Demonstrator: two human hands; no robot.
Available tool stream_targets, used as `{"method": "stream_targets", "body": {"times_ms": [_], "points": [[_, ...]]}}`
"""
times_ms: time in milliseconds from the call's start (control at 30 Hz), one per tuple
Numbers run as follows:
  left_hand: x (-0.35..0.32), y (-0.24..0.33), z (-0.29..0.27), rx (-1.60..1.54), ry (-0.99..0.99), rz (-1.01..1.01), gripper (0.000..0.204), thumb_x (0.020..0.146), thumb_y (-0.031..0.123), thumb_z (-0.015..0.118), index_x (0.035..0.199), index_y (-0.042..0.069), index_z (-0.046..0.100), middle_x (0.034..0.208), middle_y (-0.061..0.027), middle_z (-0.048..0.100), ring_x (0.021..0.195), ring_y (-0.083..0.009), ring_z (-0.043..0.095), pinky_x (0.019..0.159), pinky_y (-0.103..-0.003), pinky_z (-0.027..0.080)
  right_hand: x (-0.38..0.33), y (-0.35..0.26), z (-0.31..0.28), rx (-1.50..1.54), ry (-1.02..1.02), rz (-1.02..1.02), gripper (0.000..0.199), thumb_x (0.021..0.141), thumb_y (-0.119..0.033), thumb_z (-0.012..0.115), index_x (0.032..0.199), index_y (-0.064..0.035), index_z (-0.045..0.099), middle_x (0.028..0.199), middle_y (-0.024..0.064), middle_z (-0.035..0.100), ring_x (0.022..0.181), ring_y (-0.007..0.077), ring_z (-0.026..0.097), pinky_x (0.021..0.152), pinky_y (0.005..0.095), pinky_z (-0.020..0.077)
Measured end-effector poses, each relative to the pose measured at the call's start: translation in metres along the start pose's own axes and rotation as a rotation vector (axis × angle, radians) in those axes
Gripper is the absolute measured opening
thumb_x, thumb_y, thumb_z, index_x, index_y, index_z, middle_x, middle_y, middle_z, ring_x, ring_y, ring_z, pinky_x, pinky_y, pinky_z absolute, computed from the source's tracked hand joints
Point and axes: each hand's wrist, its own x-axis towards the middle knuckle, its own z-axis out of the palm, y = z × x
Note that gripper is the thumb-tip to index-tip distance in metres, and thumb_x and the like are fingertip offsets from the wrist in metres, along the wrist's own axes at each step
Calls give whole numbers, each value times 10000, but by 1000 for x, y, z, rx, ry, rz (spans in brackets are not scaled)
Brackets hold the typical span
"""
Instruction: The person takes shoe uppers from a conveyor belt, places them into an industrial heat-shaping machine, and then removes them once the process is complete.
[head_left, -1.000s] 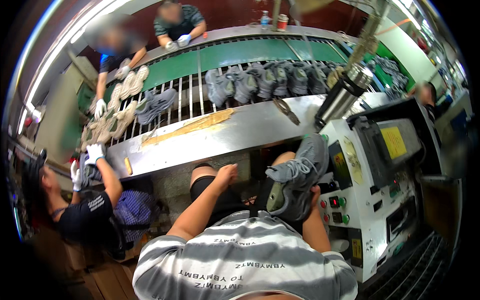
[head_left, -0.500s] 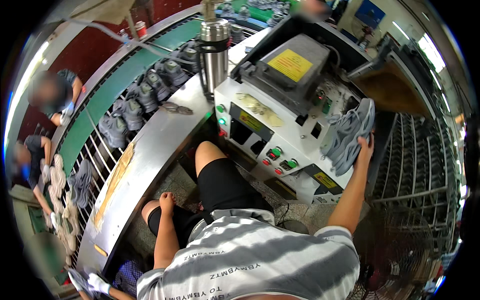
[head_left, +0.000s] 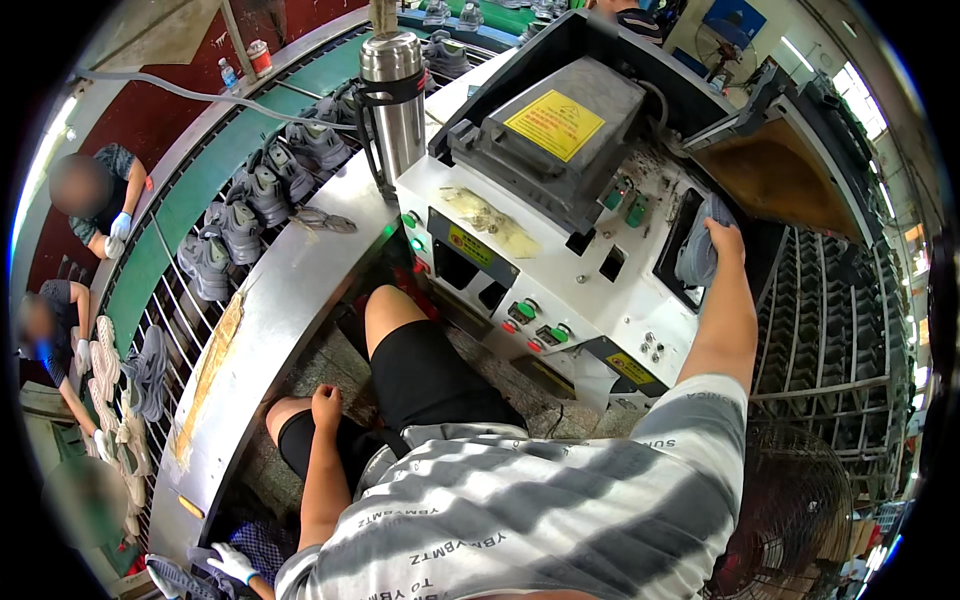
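My right hand (head_left: 727,242) is wrapped round a grey shoe (head_left: 697,252) over the dark opening on the right side of a white machine (head_left: 640,285). Part of the shoe is hidden behind my fingers. My left hand (head_left: 326,408) rests by my knee, curled into a fist, with nothing visible in it. The machine's open lid (head_left: 775,175) stands tilted just beyond the shoe. Green and red buttons (head_left: 540,325) are set in the machine's front.
A steel flask (head_left: 400,110) stands on the metal bench (head_left: 300,270), left of the machine. Grey shoes (head_left: 265,190) line a roller conveyor with a green belt (head_left: 180,185). Co-workers handle shoes at the left. Racks (head_left: 825,330) and a fan (head_left: 785,510) are at the right.
My right hand has carried the shoe away from me, from above the machine's right side into its dark opening. My left fist stays by my knee. The view has shifted slightly.
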Motion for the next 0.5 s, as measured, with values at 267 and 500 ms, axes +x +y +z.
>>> {"method": "stream_targets", "body": {"times_ms": [267, 500], "points": [[-30, 148, 77, -95, -155, 298, 184, 851, 185, 609, 857, 4, 646, 727, -111, 646, 687, -212, 632, 641, -327, 498, -88, 5, 0, -12, 43, -65, 816, 810, -659, 498, 1428, -137, 397, 1385, 272, 418, 1228, 414, 472, 1016, 463, 389], [-92, 311, 177, 170, -935, 923, 268, 856, 277, 569, 944, 43, 665, 901, -174, 668, 844, -361, 639, 729, -433, 502, -259, 175, 121, 862, 710, -318, 234, 878, -139, 591, 1020, 28, 512, 952, 126, 529, 838, 260, 513, 804, 385, 432]]}}
